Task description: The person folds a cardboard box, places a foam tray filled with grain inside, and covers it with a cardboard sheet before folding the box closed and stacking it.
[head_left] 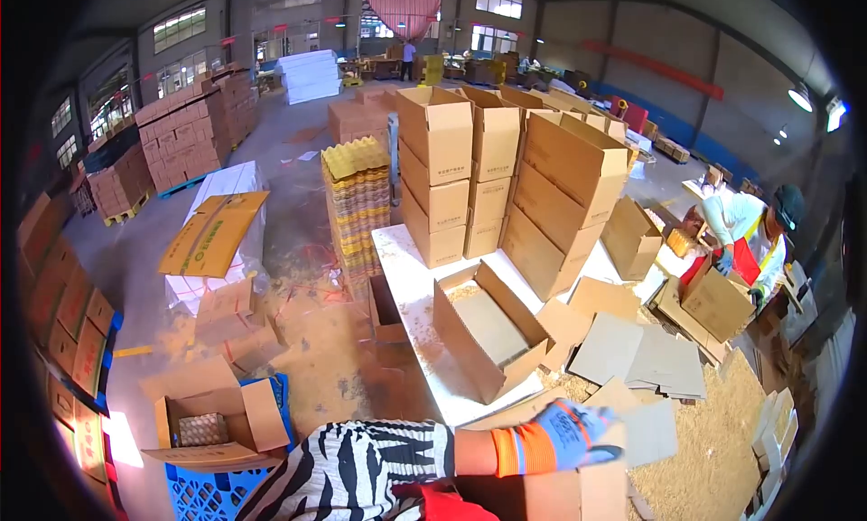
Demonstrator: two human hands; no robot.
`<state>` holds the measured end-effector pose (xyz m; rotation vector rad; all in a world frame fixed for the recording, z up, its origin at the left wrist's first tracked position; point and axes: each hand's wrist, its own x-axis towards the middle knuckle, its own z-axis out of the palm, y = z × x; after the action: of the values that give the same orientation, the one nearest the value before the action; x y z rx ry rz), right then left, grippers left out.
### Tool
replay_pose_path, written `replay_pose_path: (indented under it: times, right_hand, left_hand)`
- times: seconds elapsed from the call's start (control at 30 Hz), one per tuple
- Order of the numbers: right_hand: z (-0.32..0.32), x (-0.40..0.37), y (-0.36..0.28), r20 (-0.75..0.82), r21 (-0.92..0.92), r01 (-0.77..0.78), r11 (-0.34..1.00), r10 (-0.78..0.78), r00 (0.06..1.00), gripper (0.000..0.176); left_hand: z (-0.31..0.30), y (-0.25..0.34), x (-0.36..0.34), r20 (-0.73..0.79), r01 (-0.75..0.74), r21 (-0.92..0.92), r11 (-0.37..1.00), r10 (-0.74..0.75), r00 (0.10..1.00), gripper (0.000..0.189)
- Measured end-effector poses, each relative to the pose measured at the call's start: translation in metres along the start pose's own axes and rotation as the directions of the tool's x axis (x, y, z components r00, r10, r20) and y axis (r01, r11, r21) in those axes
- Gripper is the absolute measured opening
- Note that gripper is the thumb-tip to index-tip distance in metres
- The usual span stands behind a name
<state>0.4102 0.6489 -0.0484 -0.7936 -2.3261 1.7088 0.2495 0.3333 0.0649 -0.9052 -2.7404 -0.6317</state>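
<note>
My left hand [564,435], in a blue-grey glove with an orange cuff, reaches across to the right from a zebra-striped sleeve. Its fingertips are smeared by motion, and whether they grip anything I cannot tell. Right below the hand is a cardboard box [591,492], partly covered by my forearm and cut off by the lower edge. Just beyond, an open carton [492,390] with a grey cardboard sheet [492,327] inside stands on the white tabletop [424,340]. Grey cardboard sheets [637,354] lie to the right of the hand. My right hand is out of view.
Tall stacked cartons [564,173] stand at the table's back, beside piled egg trays [355,205]. An open box [208,426] rests on a blue crate [208,492] at lower left. At right, a co-worker [754,237] handles a carton [718,302]. Shavings [713,431] cover the right-hand surface.
</note>
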Motion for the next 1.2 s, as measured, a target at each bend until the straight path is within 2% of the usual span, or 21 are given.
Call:
replay_pose_path:
  times: [0.07, 0.13, 0.17, 0.23, 0.27, 0.3, 0.37, 0.43, 0.53, 0.57, 0.6, 0.67, 0.7, 0.73, 0.8, 0.87, 0.93, 0.97, 1.03, 1.07, 1.2]
  right_hand:
    - [-0.003, 0.006, -0.005, 0.013, 0.039, -0.057, 0.998, 0.057, 0.998, 0.052]
    - [-0.018, 0.02, -0.015, 0.003, 0.1, -0.097, 0.99, 0.097, 0.995, 0.053]
    - [-0.029, 0.029, -0.022, -0.013, 0.15, -0.126, 0.981, 0.129, 0.992, 0.053]
    - [-0.06, 0.04, -0.026, -0.036, 0.181, -0.055, 0.982, 0.062, 0.997, 0.054]
    - [-0.054, 0.028, -0.034, 0.051, -0.029, 0.351, 0.936, -0.349, 0.936, 0.048]
    - [-0.047, 0.018, -0.042, 0.129, -0.169, 0.709, 0.685, -0.698, 0.705, 0.047]
    - [-0.011, -0.032, -0.065, 0.316, -0.285, 0.663, 0.692, -0.585, 0.746, 0.036]
    - [0.013, -0.058, -0.043, 0.513, -0.423, 0.75, 0.509, -0.547, 0.661, 0.034]
    - [0.033, -0.089, -0.019, 0.425, -0.315, 0.778, 0.544, -0.652, 0.628, 0.03]
    - [0.035, -0.094, -0.01, 0.408, -0.293, 0.801, 0.523, -0.689, 0.599, 0.034]
    - [0.041, -0.103, 0.007, 0.301, -0.302, 0.75, 0.588, -0.688, 0.66, 0.038]
    - [0.029, -0.11, 0.024, 0.278, -0.249, 0.633, 0.733, -0.572, 0.772, 0.055]
    - [0.026, -0.108, 0.033, -0.129, -0.201, 0.532, 0.823, -0.56, 0.818, 0.065]
    - [0.018, -0.104, 0.058, -0.518, -0.104, 0.442, 0.891, -0.428, 0.741, 0.077]
    - [-0.021, -0.078, 0.172, -0.913, -0.135, -0.041, 0.99, -0.108, 0.394, 0.095]
    - [-0.057, -0.064, 0.27, -0.856, 0.451, -0.368, 0.813, 0.511, 0.079, 0.089]
    - [-0.061, -0.039, 0.322, -0.68, -0.101, -0.922, 0.373, 0.651, 0.338, 0.082]
    - [-0.043, -0.028, 0.276, -0.842, 0.366, -0.517, 0.774, 0.513, 0.17, 0.076]
    - [-0.023, -0.014, 0.304, -0.911, 0.399, -0.015, 0.917, 0.398, 0.106, 0.079]
    - [-0.017, -0.018, 0.255, -0.943, 0.33, -0.024, 0.944, 0.33, 0.044, 0.08]
    - [-0.025, -0.041, 0.201, -0.806, 0.592, 0.429, 0.682, 0.507, 0.306, 0.077]
  left_hand:
    - [0.014, -0.001, 0.008, -0.446, -0.328, 0.009, 0.945, 0.298, 0.844, 0.07]
    - [0.026, -0.014, 0.031, -0.564, -0.362, -0.376, 0.853, 0.1, 0.82, 0.07]
    - [0.075, -0.039, 0.051, -0.488, -0.397, -0.851, 0.343, -0.24, 0.839, 0.065]
    - [0.123, -0.09, 0.06, 0.01, -0.051, -0.913, -0.405, -0.148, 0.989, 0.056]
    - [0.131, -0.1, 0.047, 0.165, 0.103, -0.855, -0.509, -0.078, 0.983, 0.055]
    - [0.121, -0.104, 0.025, 0.228, 0.177, -0.87, -0.46, -0.059, 0.972, 0.055]
    - [0.111, -0.114, 0.0, 0.312, 0.285, -0.902, -0.323, -0.035, 0.949, 0.054]
    - [0.101, -0.129, -0.005, 0.355, 0.342, -0.919, -0.199, -0.034, 0.934, 0.054]
    - [0.089, -0.142, 0.006, 0.387, 0.386, -0.922, -0.041, -0.017, 0.922, 0.057]
    - [0.057, -0.107, 0.013, 0.345, 0.314, -0.829, 0.463, -0.019, 0.938, 0.054]
    - [0.067, -0.099, 0.01, 0.261, 0.175, -0.736, 0.654, 0.036, 0.965, 0.057]
    - [0.089, -0.13, 0.007, 0.335, 0.262, -0.725, 0.637, -0.006, 0.942, 0.063]
    - [0.091, -0.152, 0.006, 0.314, 0.279, -0.781, 0.558, -0.035, 0.949, 0.065]
    - [0.1, -0.166, 0.008, 0.304, 0.295, -0.827, 0.478, -0.062, 0.951, 0.067]
    - [0.1, -0.175, 0.014, 0.312, 0.304, -0.815, 0.493, -0.067, 0.948, 0.065]
    - [0.096, -0.169, 0.018, 0.325, 0.331, -0.717, 0.613, -0.127, 0.937, 0.054]
    - [0.094, -0.163, 0.022, 0.312, 0.338, -0.615, 0.713, -0.174, 0.934, 0.049]
    - [0.091, -0.158, 0.029, 0.294, 0.332, -0.563, 0.757, -0.193, 0.936, 0.047]
    - [0.083, -0.131, 0.035, 0.327, 0.463, -0.497, 0.734, -0.335, 0.883, 0.045]
    - [0.086, -0.132, 0.036, 0.325, 0.483, -0.512, 0.71, -0.361, 0.874, 0.044]
    - [0.1, -0.151, 0.037, 0.308, 0.436, -0.577, 0.691, -0.31, 0.899, 0.043]
